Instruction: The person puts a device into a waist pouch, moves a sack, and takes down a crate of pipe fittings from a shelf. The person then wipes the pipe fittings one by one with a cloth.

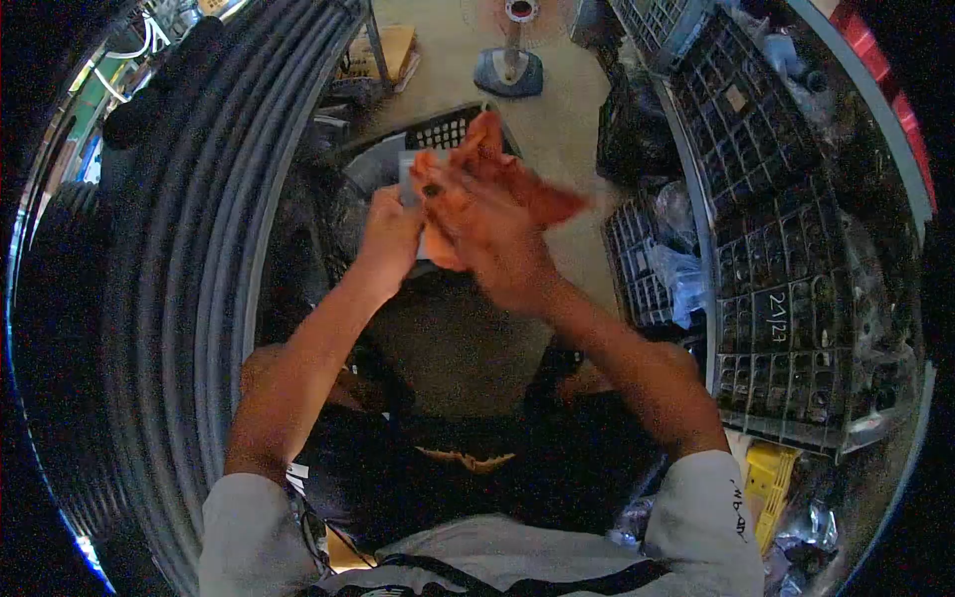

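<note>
At the near edge, a grey left sleeve (254,527) and a grey right sleeve (701,507) are seen, the latter marked with dark writing. Near right, a yellow plastic container (771,483) is partly hidden. Along the left, long black tubes (189,298) are laid side by side, from near to far. On the right, a black crate (834,398) marked "21/27" is set, with clear plastic (683,284) to its left. Between these sides, an orange cloth (542,202) is held up at the middle, against a pale piece (407,167). The piece is gripped by the left hand (390,239), its fingers curled round it. The cloth is pressed by the right hand (502,249), which is blurred; whether its fingers are spread or pinching cannot be told. Beyond, a black perforated basket (463,126) is partly covered by the cloth. Farthest, a fan (509,74) is stood on the floor (572,119), with yellow material (393,52) to its left.
</note>
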Available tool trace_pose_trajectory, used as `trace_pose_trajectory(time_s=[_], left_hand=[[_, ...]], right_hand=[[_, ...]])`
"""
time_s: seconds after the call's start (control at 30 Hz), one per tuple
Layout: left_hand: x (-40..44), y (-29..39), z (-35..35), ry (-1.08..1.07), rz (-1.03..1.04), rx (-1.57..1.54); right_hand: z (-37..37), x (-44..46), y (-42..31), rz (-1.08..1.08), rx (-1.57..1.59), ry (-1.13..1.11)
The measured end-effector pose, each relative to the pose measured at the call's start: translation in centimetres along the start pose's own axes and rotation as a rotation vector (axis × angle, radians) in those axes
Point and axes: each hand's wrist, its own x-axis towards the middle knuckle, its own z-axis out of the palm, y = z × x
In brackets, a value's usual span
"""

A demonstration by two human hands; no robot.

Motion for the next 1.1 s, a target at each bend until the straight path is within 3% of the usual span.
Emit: trace_pose_trajectory(time_s=[0.1,0.2,0.3,0.33,0.4,0.5,0.53,0.6,0.7,0.77,0.8,0.87,0.9,0.97,1.0,1.1], left_hand=[[0.3,0.7,-0.1,0.165,-0.163,-0.154],[-0.7,2.5,1.4,0.104,-0.222,-0.243],[-1.4,0.9,1.2,-0.010,-0.154,0.241],[-0.8,-3.1,-0.5,0.004,-0.077,0.500],[-2.4,0.2,1.9,0.028,-0.132,0.402],[-2.0,0.8,1.9,0.060,-0.336,0.086],[-1.3,0.6,1.5,0.070,-0.420,-0.048],[-0.3,1.4,1.7,0.099,-0.429,-0.315],[0.3,1.0,0.0,0.080,-0.369,-0.512],[0.2,1.1,-0.2,0.024,-0.365,-0.592],[0.0,1.4,0.1,0.056,-0.358,-0.526],[-0.9,1.8,1.1,0.126,-0.342,-0.404],[-1.6,2.1,1.7,0.111,-0.299,-0.186],[-3.1,2.5,2.6,0.081,-0.210,0.255],[-3.3,1.4,2.7,-0.017,-0.140,0.228],[-3.7,2.6,2.4,-0.169,-0.184,0.285]], right_hand=[[-1.9,0.7,0.4,-0.266,-0.531,-0.054],[-3.2,2.1,1.2,-0.206,-0.228,0.030],[-3.8,1.7,3.3,0.375,-0.085,0.036],[-4.2,1.7,3.6,0.456,-0.053,-0.092],[-4.8,1.7,3.9,0.626,0.017,-0.342],[-4.2,1.3,2.3,0.488,0.236,-0.198],[-3.7,1.1,1.7,0.321,0.089,-0.104],[-2.2,0.7,0.4,-0.017,-0.194,0.071],[-1.3,0.2,-0.7,-0.212,-0.357,0.123],[-2.4,1.1,0.0,-0.282,-0.248,0.154],[-3.0,1.7,0.5,-0.318,-0.194,0.166],[-4.0,2.0,1.6,-0.158,-0.112,0.092],[-4.3,2.0,2.2,-0.079,-0.068,0.052],[-4.6,1.9,3.2,0.170,-0.061,-0.293],[-4.5,1.8,3.9,0.296,-0.054,-0.460],[-4.0,1.7,6.5,0.044,-0.152,-0.553]])
